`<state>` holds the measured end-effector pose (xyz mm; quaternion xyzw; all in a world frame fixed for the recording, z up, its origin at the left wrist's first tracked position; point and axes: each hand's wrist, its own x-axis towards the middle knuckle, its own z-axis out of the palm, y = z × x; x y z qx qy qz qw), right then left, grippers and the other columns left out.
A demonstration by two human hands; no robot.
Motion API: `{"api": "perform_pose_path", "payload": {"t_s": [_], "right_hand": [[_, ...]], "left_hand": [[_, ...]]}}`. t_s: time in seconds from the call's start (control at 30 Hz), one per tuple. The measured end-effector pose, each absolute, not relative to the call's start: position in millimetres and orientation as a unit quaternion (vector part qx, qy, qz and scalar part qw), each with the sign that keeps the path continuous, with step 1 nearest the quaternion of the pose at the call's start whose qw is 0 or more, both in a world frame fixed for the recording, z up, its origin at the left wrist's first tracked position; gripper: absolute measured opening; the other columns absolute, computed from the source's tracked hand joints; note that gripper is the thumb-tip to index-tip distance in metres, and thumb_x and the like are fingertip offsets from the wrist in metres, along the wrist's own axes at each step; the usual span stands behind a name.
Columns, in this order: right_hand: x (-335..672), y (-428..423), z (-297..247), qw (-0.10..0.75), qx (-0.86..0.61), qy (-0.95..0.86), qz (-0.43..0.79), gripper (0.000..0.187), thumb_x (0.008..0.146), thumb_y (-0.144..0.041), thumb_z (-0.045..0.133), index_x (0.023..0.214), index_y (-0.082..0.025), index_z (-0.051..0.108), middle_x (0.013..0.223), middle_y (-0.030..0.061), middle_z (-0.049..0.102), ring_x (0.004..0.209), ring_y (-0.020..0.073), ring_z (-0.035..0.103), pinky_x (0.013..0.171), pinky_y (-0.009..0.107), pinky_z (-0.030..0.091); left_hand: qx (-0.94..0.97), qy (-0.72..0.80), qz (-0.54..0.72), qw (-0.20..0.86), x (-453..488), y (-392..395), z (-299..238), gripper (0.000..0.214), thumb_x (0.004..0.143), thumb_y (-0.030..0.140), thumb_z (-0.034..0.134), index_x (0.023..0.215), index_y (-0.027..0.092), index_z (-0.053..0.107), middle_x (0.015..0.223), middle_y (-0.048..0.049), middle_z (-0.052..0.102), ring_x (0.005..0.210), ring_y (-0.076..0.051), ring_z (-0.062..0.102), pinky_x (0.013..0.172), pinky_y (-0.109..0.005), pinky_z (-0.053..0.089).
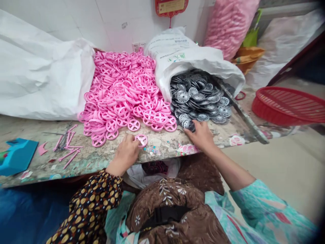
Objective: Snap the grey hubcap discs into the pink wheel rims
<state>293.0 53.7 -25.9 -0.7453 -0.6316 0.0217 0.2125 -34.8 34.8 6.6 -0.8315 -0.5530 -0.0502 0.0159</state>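
My left hand (126, 154) grips a pink plastic spoked wheel (141, 140) by its rim at the bench's front edge. Just beyond it lies a large heap of identical pink wheels (119, 98). My right hand (200, 135) holds a dark grey disc with a ribbed face (189, 125) at the near edge of a heap of similar grey discs (200, 98). That heap spills from the mouth of a white woven sack (195, 61). Both hands rest close to the worn, paint-stained bench top (162, 144).
Thin pink plastic runners (68, 149) and a blue piece (17, 156) lie at the bench's left. A long metal bar (241, 112) slants across the right end. A red plastic basket (289, 105) sits beyond it, and a white sack (43, 71) lies against the tiled wall.
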Motion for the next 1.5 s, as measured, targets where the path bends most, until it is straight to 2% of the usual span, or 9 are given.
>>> {"api": "perform_pose_path", "payload": {"t_s": [0.17, 0.37, 0.6, 0.7, 0.8, 0.9, 1.13, 1.33, 1.5], "right_hand": [[293.6, 54.5, -25.5, 0.250, -0.724, -0.642, -0.023, 0.059, 0.074, -0.052, 0.062, 0.121, -0.016, 0.055, 0.109, 0.0148, 0.043, 0.099, 0.0311, 0.048, 0.081, 0.041, 0.042], [297.7, 48.1, -21.3, 0.217, -0.643, -0.729, -0.091, 0.038, 0.081, -0.038, 0.056, 0.114, -0.019, 0.058, 0.107, 0.0143, 0.050, 0.097, 0.0294, 0.048, 0.078, 0.038, 0.041], [278.1, 40.6, -23.0, 0.402, -0.615, -0.660, 0.158, 0.024, 0.081, -0.037, 0.055, 0.097, -0.020, 0.059, 0.082, 0.0039, 0.059, 0.074, 0.0188, 0.054, 0.068, 0.031, 0.042], [234.9, 39.3, -21.5, 0.441, -0.543, -0.598, 0.391, 0.030, 0.075, -0.042, 0.060, 0.095, -0.021, 0.055, 0.068, -0.0025, 0.054, 0.061, 0.0146, 0.050, 0.058, 0.027, 0.041], [185.7, 46.8, -22.5, 0.460, -0.490, -0.549, 0.496, 0.028, 0.072, -0.039, 0.062, 0.090, -0.021, 0.052, 0.067, -0.0044, 0.052, 0.057, 0.0124, 0.048, 0.055, 0.025, 0.040], [151.7, 54.8, -25.1, 0.467, -0.489, -0.591, 0.440, 0.021, 0.076, -0.032, 0.059, 0.093, -0.021, 0.054, 0.073, -0.0024, 0.055, 0.066, 0.0134, 0.050, 0.062, 0.026, 0.041], [147.7, 33.5, -22.0, 0.409, -0.428, -0.766, 0.251, 0.018, 0.084, -0.026, 0.053, 0.099, -0.018, 0.060, 0.098, 0.0086, 0.053, 0.093, 0.0206, 0.050, 0.083, 0.034, 0.041], [168.3, 29.6, 2.2, 0.384, -0.432, -0.752, 0.317, 0.034, 0.080, -0.030, 0.061, 0.111, -0.019, 0.055, 0.097, 0.0052, 0.059, 0.089, 0.0195, 0.054, 0.078, 0.032, 0.041], [170.9, 23.4, 8.6, 0.367, -0.452, -0.722, 0.375, 0.020, 0.075, -0.024, 0.064, 0.094, -0.022, 0.061, 0.081, -0.0015, 0.062, 0.076, 0.0150, 0.054, 0.068, 0.026, 0.039]], "left_hand": [[-0.774, -0.609, -0.125, -0.118, -34.7, 22.4, 0.5, 0.062, 0.075, 0.049, 0.060, 0.129, 0.021, 0.046, 0.104, -0.0091, 0.047, 0.098, -0.026, 0.053, 0.083, -0.037, 0.045], [-0.697, -0.681, -0.124, -0.189, -21.8, 43.3, -3.6, 0.061, 0.067, 0.040, 0.069, 0.120, 0.018, 0.050, 0.109, -0.0101, 0.049, 0.100, -0.026, 0.054, 0.085, -0.036, 0.043], [-0.696, -0.677, -0.099, -0.217, -17.1, 44.8, -0.1, 0.074, 0.064, 0.047, 0.070, 0.127, 0.019, 0.045, 0.117, -0.0113, 0.049, 0.109, -0.028, 0.052, 0.089, -0.036, 0.041], [-0.692, -0.680, -0.101, -0.219, -12.9, 44.5, 0.7, 0.070, 0.063, 0.047, 0.071, 0.123, 0.020, 0.049, 0.114, -0.0112, 0.051, 0.105, -0.029, 0.054, 0.086, -0.037, 0.042], [-0.693, -0.666, -0.160, -0.226, -8.0, 41.8, -2.7, 0.067, 0.059, 0.039, 0.075, 0.118, 0.019, 0.049, 0.112, -0.0111, 0.054, 0.104, -0.028, 0.055, 0.086, -0.037, 0.043], [-0.657, -0.654, -0.247, -0.282, -6.3, 37.0, -9.1, 0.066, 0.056, 0.032, 0.078, 0.114, 0.020, 0.048, 0.098, -0.0060, 0.061, 0.090, -0.024, 0.060, 0.079, -0.036, 0.045], [-0.438, -0.509, -0.432, -0.602, -12.3, 25.0, -11.5, 0.046, 0.053, 0.017, 0.074, 0.095, 0.016, 0.055, 0.074, 0.0021, 0.064, 0.064, -0.011, 0.058, 0.063, -0.023, 0.045], [-0.424, -0.462, -0.465, -0.625, 0.5, 9.6, -1.8, 0.031, 0.063, 0.021, 0.071, 0.090, 0.017, 0.057, 0.077, 0.0013, 0.064, 0.060, -0.010, 0.057, 0.058, -0.022, 0.046], [-0.466, -0.479, -0.462, -0.582, 4.6, 1.0, -1.1, 0.025, 0.063, 0.020, 0.070, 0.084, 0.018, 0.056, 0.072, 0.0026, 0.062, 0.064, -0.011, 0.057, 0.059, -0.022, 0.046]]}}
